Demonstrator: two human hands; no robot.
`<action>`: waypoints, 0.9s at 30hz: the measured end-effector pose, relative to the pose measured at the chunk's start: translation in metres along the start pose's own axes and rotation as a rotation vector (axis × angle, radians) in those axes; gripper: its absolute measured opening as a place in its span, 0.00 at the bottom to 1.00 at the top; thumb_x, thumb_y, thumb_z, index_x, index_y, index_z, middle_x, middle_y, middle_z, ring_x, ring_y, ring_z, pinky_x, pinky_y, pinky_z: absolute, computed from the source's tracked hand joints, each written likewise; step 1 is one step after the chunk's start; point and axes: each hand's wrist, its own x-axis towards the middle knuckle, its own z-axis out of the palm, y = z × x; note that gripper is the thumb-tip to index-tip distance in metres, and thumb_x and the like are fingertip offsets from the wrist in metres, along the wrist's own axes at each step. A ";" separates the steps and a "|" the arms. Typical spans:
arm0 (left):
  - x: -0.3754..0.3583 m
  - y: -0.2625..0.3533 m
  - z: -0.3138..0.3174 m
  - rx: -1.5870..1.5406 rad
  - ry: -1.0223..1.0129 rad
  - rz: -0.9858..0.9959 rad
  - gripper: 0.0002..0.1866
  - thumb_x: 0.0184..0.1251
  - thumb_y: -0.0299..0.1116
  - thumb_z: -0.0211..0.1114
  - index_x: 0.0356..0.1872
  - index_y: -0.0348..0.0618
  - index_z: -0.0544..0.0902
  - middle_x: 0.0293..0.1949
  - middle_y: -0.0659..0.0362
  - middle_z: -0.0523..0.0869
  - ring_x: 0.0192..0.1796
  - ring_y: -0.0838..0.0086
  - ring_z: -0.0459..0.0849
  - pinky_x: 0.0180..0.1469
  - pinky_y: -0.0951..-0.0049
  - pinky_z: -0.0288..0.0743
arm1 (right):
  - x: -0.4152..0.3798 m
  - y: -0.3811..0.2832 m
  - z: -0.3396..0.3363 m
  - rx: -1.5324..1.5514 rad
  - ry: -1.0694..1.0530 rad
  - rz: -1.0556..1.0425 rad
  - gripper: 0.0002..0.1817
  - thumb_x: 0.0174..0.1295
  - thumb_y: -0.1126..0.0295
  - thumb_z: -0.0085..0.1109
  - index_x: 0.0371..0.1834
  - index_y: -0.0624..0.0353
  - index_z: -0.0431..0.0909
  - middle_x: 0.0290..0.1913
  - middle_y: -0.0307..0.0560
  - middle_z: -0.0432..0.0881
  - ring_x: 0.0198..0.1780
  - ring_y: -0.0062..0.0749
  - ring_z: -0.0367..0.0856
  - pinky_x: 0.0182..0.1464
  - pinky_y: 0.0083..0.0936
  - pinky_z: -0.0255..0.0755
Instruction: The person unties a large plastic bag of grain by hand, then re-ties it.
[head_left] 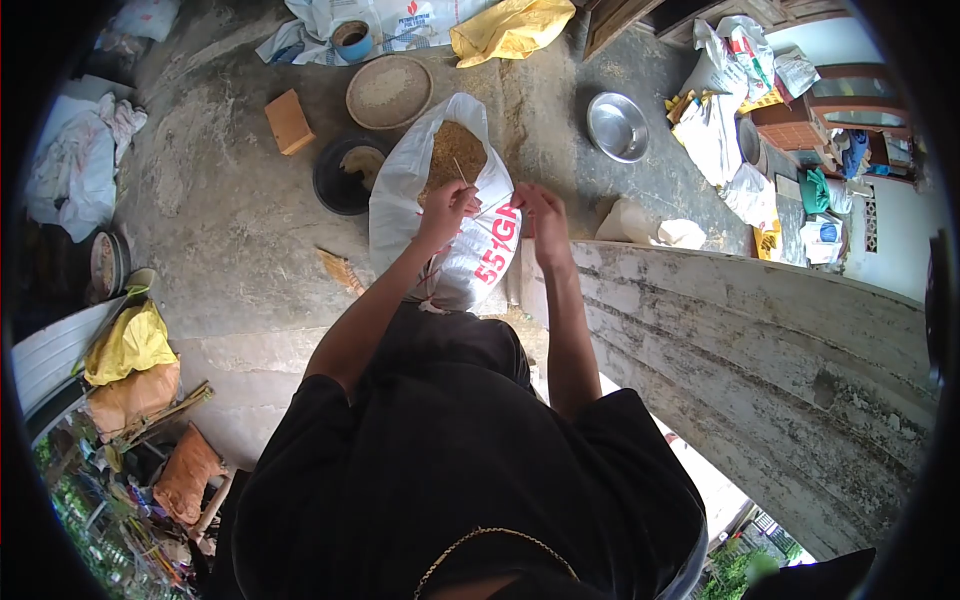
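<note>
A white woven sack (397, 205) with red lettering stands in front of me, its mouth wide and brown, grain-like material (452, 152) inside. My left hand (449, 210) is closed over the near side of the mouth, pinching a thin pale strand (459, 168) that sticks up past its fingers. My right hand (540, 205) is at the sack's right edge beside the red letters, fingers bent together; I cannot tell what they hold.
Left of the sack stand a black basin (325, 183) and a round tray (355, 95). A metal bowl (618, 128) sits to the right on the concrete floor. A low weathered wall (740, 330) runs along my right side. A brown block (290, 122) lies further left.
</note>
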 end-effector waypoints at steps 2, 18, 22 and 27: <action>0.002 0.001 0.005 -0.028 0.011 -0.008 0.11 0.73 0.33 0.56 0.37 0.32 0.77 0.31 0.52 0.86 0.33 0.70 0.88 0.36 0.73 0.83 | 0.002 -0.006 -0.007 0.012 0.047 -0.027 0.13 0.64 0.67 0.53 0.24 0.60 0.78 0.27 0.36 0.78 0.31 0.18 0.71 0.40 0.18 0.62; -0.002 0.062 0.036 -0.303 0.049 -0.068 0.13 0.74 0.36 0.56 0.41 0.33 0.75 0.35 0.49 0.87 0.37 0.66 0.88 0.41 0.71 0.83 | -0.035 -0.031 -0.041 -1.236 0.250 -0.016 0.13 0.63 0.66 0.55 0.46 0.58 0.82 0.49 0.47 0.83 0.58 0.38 0.77 0.65 0.46 0.58; -0.014 0.055 0.028 -0.138 0.150 -0.066 0.11 0.73 0.35 0.57 0.41 0.34 0.77 0.34 0.52 0.87 0.32 0.71 0.87 0.36 0.75 0.81 | -0.030 -0.008 -0.026 -1.293 0.405 -0.402 0.22 0.58 0.71 0.56 0.58 0.55 0.75 0.60 0.46 0.76 0.66 0.46 0.68 0.71 0.56 0.47; -0.022 0.038 -0.017 -0.036 0.300 -0.144 0.15 0.73 0.35 0.57 0.50 0.33 0.77 0.32 0.53 0.86 0.31 0.72 0.86 0.34 0.75 0.81 | -0.024 -0.002 0.002 -0.854 -0.201 -0.434 0.24 0.55 0.73 0.60 0.58 0.57 0.75 0.55 0.49 0.81 0.56 0.42 0.78 0.65 0.44 0.62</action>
